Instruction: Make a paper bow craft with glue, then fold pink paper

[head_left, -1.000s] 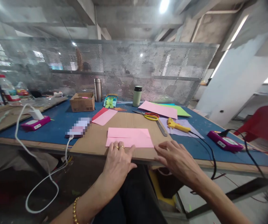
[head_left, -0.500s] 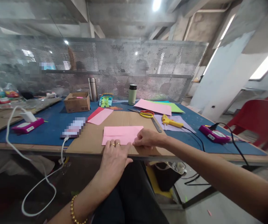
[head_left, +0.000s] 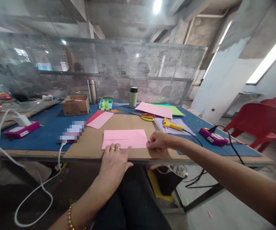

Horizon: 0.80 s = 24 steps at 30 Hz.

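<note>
A folded pink sheet of paper (head_left: 125, 137) lies flat on the brown cardboard (head_left: 87, 150) in front of me, with a crease running lengthwise across it. My left hand (head_left: 115, 158) rests palm down at the near edge, fingers stretched onto the paper and thumb out to the side. At the paper's right end is my right hand (head_left: 160, 140), fingers curled in and knuckles low, touching that edge. I see nothing held in it, though its palm side is hidden. Beyond the paper, scissors (head_left: 147, 117) with red and yellow handles lie on the cardboard.
A yellow glue gun (head_left: 172, 124) rests on lilac paper at right, near a purple power strip (head_left: 213, 136). Coloured sheets (head_left: 153, 110), a green tumbler (head_left: 133, 97), a steel flask (head_left: 92, 92) and a cardboard box (head_left: 75, 105) stand farther back. A phone (head_left: 73, 132) is at left.
My right hand has slid rightward along the pink paper to its right end, uncovering that part. My left hand stays on the near edge. The view has shifted slightly.
</note>
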{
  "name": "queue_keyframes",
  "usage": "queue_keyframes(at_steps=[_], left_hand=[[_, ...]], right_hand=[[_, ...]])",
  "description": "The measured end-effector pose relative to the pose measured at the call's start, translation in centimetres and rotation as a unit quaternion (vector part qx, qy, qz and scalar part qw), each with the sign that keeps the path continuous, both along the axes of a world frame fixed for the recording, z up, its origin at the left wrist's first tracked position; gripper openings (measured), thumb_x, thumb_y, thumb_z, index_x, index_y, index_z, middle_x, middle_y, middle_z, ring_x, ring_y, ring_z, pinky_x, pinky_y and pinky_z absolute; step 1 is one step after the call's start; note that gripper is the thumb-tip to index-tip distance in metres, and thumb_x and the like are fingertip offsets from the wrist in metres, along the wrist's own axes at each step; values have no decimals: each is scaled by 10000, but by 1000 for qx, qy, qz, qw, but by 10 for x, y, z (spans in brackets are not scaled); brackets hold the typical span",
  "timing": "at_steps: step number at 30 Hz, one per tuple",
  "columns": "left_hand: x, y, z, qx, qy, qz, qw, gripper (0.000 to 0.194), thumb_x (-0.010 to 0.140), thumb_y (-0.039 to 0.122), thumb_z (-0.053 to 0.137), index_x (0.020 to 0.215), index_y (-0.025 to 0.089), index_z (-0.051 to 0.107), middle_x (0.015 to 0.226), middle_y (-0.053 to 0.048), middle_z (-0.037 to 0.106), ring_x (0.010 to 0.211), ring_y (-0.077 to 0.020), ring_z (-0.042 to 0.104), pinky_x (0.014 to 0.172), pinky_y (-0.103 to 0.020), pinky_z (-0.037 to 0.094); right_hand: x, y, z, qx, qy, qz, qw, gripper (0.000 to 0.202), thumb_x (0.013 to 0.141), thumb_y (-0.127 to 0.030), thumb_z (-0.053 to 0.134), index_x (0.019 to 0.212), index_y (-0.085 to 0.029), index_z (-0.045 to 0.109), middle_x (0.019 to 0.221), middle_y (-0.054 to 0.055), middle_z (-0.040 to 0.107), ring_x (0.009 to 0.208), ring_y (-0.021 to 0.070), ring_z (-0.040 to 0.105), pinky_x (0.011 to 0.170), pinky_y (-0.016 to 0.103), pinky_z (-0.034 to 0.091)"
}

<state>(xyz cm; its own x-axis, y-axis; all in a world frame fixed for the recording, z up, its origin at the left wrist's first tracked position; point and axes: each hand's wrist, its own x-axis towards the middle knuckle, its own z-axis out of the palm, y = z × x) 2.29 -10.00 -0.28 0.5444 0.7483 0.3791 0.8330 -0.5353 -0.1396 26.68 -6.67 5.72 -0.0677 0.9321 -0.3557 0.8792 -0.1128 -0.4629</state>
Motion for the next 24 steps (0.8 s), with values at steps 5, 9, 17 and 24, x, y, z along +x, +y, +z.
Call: queue_keyframes(at_steps=[5, 9, 17, 24], left_hand=[[-1, 3, -1, 4, -7, -7, 1000, 654, 813, 498, 738, 1401, 261, 581, 1125, -200, 649, 1097, -361, 589, 936, -457, 446], [0, 5, -3, 8, -21, -11, 1000, 666, 782, 516, 756, 1381, 272, 600, 1095, -188, 659, 1066, -355, 605, 920, -458, 468], [-6, 7, -19, 53, -32, -36, 997, 781, 774, 642, 670, 1448, 270, 536, 1271, -227, 596, 1228, -410, 538, 999, -524, 442], [-27, 27, -25, 33, -43, -83, 995, 673, 885, 652, 499, 1476, 330, 490, 1433, -181, 516, 1367, -380, 415, 1112, -547, 319]], right_hand=[[21, -1, 8, 41, -83, -7, 996, 288, 753, -265, 668, 531, -187, 503, 448, -34, 524, 421, 90, 464, 425, 218, 305], [7, 3, 9, 129, -32, 29, 991, 236, 815, -313, 626, 626, -179, 583, 561, -11, 630, 466, 92, 529, 434, 201, 362], [-33, 24, -6, -55, 96, 85, 990, 217, 812, -343, 651, 681, -179, 595, 459, -35, 607, 348, 89, 509, 369, 185, 391], [-45, 17, 5, 0, 20, 56, 998, 234, 766, -264, 635, 573, -180, 533, 482, -2, 631, 382, 104, 550, 420, 207, 431]])
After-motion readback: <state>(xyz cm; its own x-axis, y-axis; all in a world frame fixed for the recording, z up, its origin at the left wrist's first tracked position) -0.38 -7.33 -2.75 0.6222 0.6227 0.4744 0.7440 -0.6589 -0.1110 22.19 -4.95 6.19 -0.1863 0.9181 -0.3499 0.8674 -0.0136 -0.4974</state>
